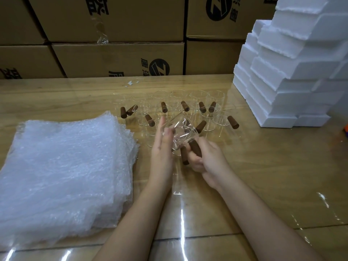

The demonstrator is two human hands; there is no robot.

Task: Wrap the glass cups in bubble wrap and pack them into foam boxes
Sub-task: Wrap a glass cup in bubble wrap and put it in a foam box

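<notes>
- Your right hand [205,162] curls its fingers round the brown wooden handle [195,150] of a glass cup [180,132], held tilted above the counter [263,176].
- Your left hand [162,147] lies flat against the cup's left side, fingers straight, thumb resting on the glass.
- Just under your hands, a second handle [184,157] pokes out from another cup on the counter.
- Left of your left hand, a thick stack of bubble wrap [66,170] sheets lies on the counter.
- Beyond your hands, more cups [197,102] with wooden handles stand clustered together.
- Further right of your right hand, white foam boxes [291,81] are stacked high.
- Behind everything, cardboard cartons [113,53] form a wall.
</notes>
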